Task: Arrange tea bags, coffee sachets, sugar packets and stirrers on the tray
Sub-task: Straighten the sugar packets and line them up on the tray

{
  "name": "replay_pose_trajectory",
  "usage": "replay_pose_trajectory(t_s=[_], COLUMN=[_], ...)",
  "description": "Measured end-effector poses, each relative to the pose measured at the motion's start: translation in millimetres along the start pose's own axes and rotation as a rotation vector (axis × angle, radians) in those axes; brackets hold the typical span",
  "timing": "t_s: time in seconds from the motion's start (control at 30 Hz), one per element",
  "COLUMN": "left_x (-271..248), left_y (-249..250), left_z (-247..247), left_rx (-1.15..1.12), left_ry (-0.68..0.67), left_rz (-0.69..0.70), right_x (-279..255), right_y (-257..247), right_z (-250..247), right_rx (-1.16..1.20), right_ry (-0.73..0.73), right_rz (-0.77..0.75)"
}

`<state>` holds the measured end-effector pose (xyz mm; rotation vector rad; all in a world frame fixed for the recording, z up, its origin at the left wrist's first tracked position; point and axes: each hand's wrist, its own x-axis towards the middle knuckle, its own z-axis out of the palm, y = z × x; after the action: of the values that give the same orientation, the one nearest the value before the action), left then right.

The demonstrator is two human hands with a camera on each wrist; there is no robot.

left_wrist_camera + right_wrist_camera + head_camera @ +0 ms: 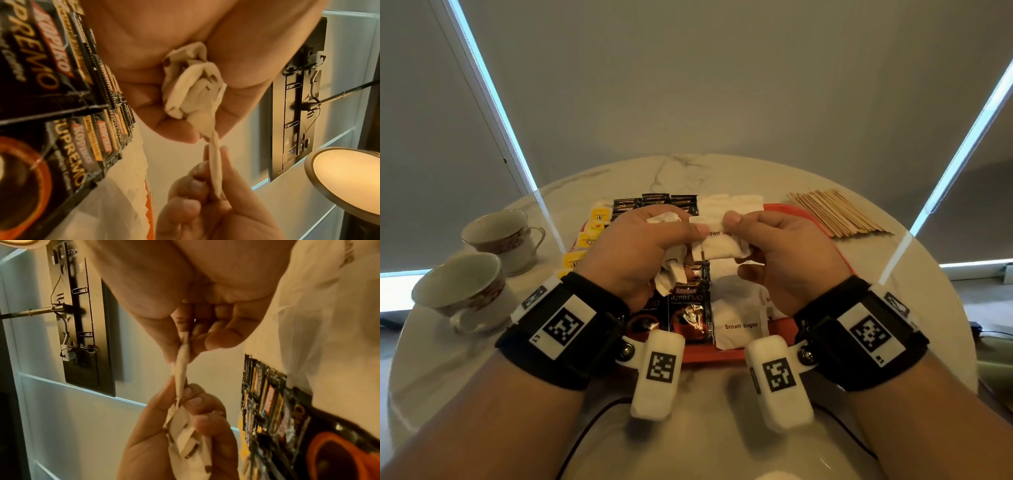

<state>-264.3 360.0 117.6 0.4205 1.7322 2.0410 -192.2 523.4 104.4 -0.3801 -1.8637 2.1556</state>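
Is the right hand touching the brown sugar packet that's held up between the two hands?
Touching. The head view shows the right hand pinching the brown sugar packet, thumb on its top edge; the right wrist view shows the fingers closed on it.

This looks like a home living or dining room, or a hotel room, set up for hot drinks. A round white marble counter (722, 174) stands against grey roller blinds (688, 85) with daylight showing at their edges. On its left side sit two floral china teacups (500, 236), on its far right a heap of wooden stirrers (839, 214), and in the middle a red tray (804, 214) holding coffee sachets (690, 310), brown sugar packets (739, 322) and yellow tea bags (599, 216). The wrist views show panelled walls, a round ceiling light (345, 183) and the back of a wall-mounted flat screen (298, 100).
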Motion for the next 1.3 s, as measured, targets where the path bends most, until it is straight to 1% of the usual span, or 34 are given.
replay_pose_trajectory(t_s=[0.07, 0.2, 0.3, 0.37, 0.47, 0.6, 0.77, 0.87, 1.03, 1.2, 1.3], left_x=[1.5, 3.1, 2.8, 2.3, 3.0, 2.6, 3.3, 4.9, 6.2, 5.5, 6.4], left_y=[-2.0, -5.4, -4.8, -2.6, 1.1, 2.2, 0.6, 1.0, 1.1, 1.3, 0.7], left_z=[0.8, 0.5, -0.4, -0.9, -3.2, -3.4, -2.5, -4.5, -6.4, -5.6, -6.3], left_rx=[0.006, 0.018, 0.030, 0.022, -0.008, -0.017, -0.024, -0.034, -0.046, -0.032, -0.029], left_ry=[0.025, 0.016, 0.005, 0.012, 0.031, 0.019, 0.022, 0.022, 0.034, 0.028, 0.031], left_rz=[0.010, 0.007, 0.019, 0.028, 0.032, 0.028, 0.025, 0.015, 0.018, 0.022, 0.020], right_x=[-0.4, -5.7, -9.6, -13.6, -20.9, -29.3, -34.9, -34.5, -34.6, -32.0, -33.3], right_y=[0.3, -3.5, -9.2, -11.2, -10.5, -7.1, 3.1, 7.2, 7.4, 9.5, 9.9], right_z=[0.0, -3.1, -15.3, -28.6, -52.9, -76.1, -77.4, -77.0, -77.2, -78.4, -78.3], right_rx=[-0.012, -0.103, -0.183, -0.230, -0.308, -0.418, -0.446, -0.512, -0.543, -0.533, -0.554], right_ry=[0.040, 0.000, 0.041, 0.074, 0.126, 0.189, 0.164, 0.169, 0.141, 0.196, 0.225], right_rz=[0.002, -0.045, -0.076, -0.049, 0.032, 0.112, 0.203, 0.221, 0.276, 0.297, 0.255])
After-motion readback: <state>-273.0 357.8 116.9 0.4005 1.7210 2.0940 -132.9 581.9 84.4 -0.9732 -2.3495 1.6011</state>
